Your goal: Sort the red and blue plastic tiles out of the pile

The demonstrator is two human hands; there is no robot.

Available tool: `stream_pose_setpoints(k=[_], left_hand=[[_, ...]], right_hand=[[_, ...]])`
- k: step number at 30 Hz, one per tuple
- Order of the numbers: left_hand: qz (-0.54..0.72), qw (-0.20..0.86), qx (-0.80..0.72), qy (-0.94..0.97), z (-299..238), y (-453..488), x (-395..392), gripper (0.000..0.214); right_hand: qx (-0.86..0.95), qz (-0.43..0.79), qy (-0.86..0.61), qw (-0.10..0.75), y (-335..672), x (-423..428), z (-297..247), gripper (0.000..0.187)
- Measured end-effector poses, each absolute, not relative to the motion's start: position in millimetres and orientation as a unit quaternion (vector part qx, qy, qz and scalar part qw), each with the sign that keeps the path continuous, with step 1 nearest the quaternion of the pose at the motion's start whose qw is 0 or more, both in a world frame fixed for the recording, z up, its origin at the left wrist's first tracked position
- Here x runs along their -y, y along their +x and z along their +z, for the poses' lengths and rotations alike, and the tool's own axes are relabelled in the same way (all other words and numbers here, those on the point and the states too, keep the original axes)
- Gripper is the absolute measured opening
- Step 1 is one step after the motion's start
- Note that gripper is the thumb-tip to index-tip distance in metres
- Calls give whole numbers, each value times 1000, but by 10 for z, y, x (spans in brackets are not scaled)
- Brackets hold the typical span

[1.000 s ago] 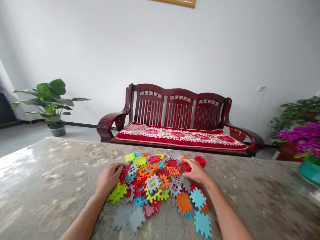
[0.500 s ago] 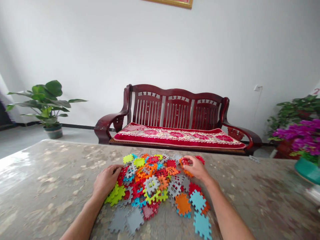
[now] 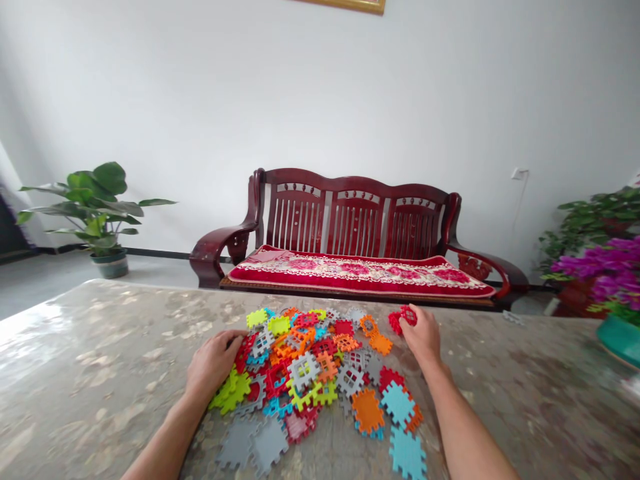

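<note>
A heap of interlocking plastic tiles with toothed edges (image 3: 305, 370) lies on the table, in red, orange, grey, lime green and blue. Some tiles are solid and some have window cut-outs. At the heap's far right, my right hand (image 3: 423, 337) pinches a red window tile (image 3: 410, 315) between thumb and fingers. Just left of that is another red tile (image 3: 395, 323), partly overlapped. My left hand (image 3: 215, 360) rests against the heap's left side, beside a red tile (image 3: 245, 352), thumb and fingers apart. Its fingertips are partly hidden. Lime green tiles (image 3: 231, 392) lie below it.
The table (image 3: 125, 373) has a glossy, floral-patterned cover. A grey tile (image 3: 513, 317) sits apart near its far right edge. Purple flowers in a teal pot (image 3: 620, 340) stand at the right. Beyond the table are a wooden bench (image 3: 350, 220) and a potted plant (image 3: 107, 263).
My right hand has moved right, away from the orange tiles, and now holds a red window tile. Those orange tiles are now uncovered. My left hand has stayed in place.
</note>
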State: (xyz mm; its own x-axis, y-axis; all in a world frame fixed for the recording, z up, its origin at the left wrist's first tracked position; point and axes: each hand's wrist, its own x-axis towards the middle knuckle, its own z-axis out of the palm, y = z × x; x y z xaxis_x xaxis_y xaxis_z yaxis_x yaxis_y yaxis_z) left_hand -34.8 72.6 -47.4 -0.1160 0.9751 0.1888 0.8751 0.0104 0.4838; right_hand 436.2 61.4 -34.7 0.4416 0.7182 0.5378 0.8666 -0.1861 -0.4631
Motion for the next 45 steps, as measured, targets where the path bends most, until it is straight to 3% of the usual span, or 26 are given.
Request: stream_pose_setpoints(k=[6, 17, 25, 39, 45], left_hand=[[254, 106, -697, 662, -505, -363, -738, 37], [254, 95, -699, 662, -521, -370, -752, 36], [252, 100, -703, 658, -530, -374, -755, 36], [248, 106, -700, 662, -517, -366, -745, 38], [254, 103, -703, 656, -517, -362, -742, 37]], right_hand=[[534, -122, -747, 377, 4384, -678, -430, 46], [546, -105, -770, 313, 4351, -697, -499, 42], [528, -115, -745, 391, 4404, -766, -579, 41], [537, -75, -757, 364, 4387, -740, -628, 40], [529, -111, -765, 351, 4319, -675, -555, 41]])
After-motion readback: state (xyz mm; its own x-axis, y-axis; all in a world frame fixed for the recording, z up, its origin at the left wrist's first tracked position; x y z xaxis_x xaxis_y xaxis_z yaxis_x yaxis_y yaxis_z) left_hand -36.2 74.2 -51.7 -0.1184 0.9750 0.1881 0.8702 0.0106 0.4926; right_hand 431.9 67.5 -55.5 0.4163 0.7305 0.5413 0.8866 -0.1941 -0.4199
